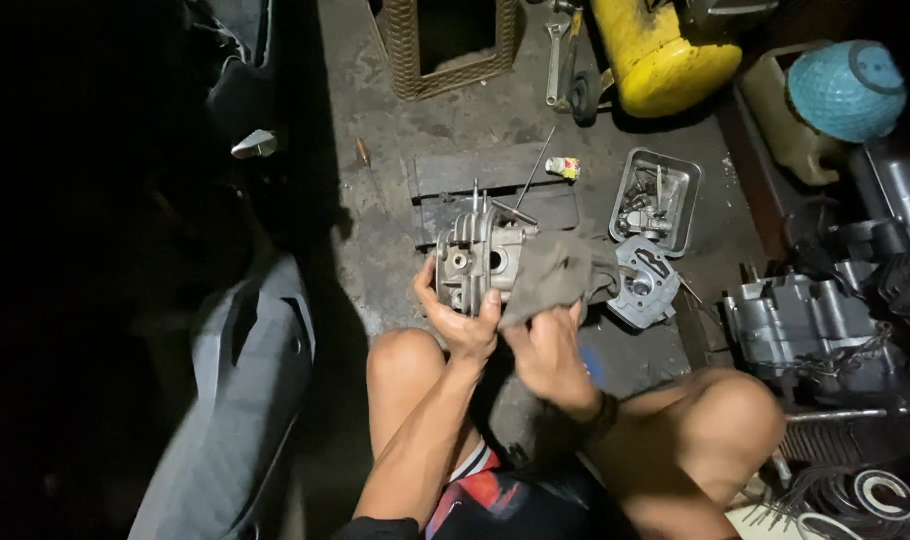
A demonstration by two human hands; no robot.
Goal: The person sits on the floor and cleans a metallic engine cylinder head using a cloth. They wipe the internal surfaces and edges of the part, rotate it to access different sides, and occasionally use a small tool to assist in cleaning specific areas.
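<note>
Left hand [462, 318] holding finned grey cylinder head [482, 257], right hand [547, 350] on rag [553, 275]

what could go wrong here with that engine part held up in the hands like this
1. The left hand alone seems to bear the finned engine part off the floor; if it slips it could land on the knees or the concrete.
2. The right hand rubs with a rag near thin studs that stick up; the cloth might snag.
3. The tray of small parts sits close and could get knocked.

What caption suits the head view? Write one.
Left hand holds a finned engine cylinder; right hand wipes it with a rag.
</note>
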